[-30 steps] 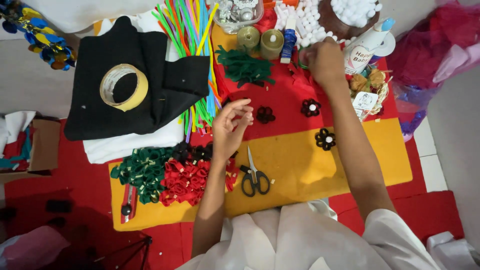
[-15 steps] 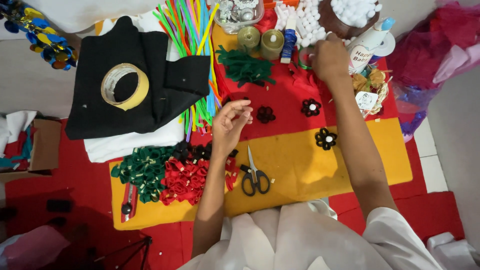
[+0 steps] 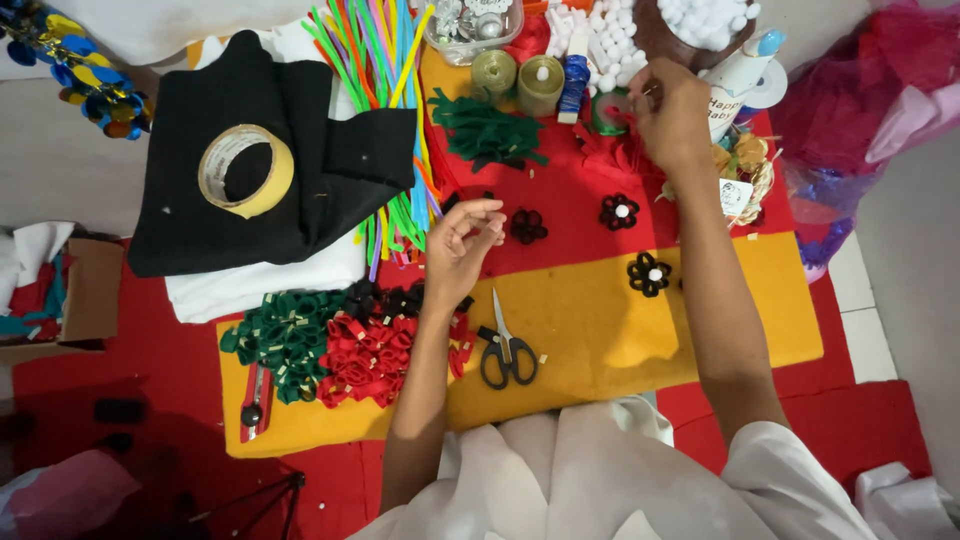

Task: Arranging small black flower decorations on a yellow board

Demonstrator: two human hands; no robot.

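Red felt scraps [image 3: 610,150], far side of yellow felt sheet [image 3: 600,330]: we note right hand [image 3: 672,115] pinching there, barely shifted. Left hand [image 3: 462,245] curled, fingertips together, raised slightly; contents unclear.

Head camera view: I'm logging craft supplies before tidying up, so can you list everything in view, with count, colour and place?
scissors: one, black handles, on the yellow felt sheet
tape roll: one, tan, on the black fabric
felt flowers: three, dark petals, two with white centres, on the red and yellow felt
folded felt loops: a pile, green, red and black, on the yellow sheet's left end
utility knife: one, red, left of the loops
pipe cleaners: a bundle, many colours, top centre
white pompoms: many, top right
thread spools: two, olive, top centre
left hand: raised, fingers pinched, contents unclear
right hand: reaching among the red scraps by the pompoms
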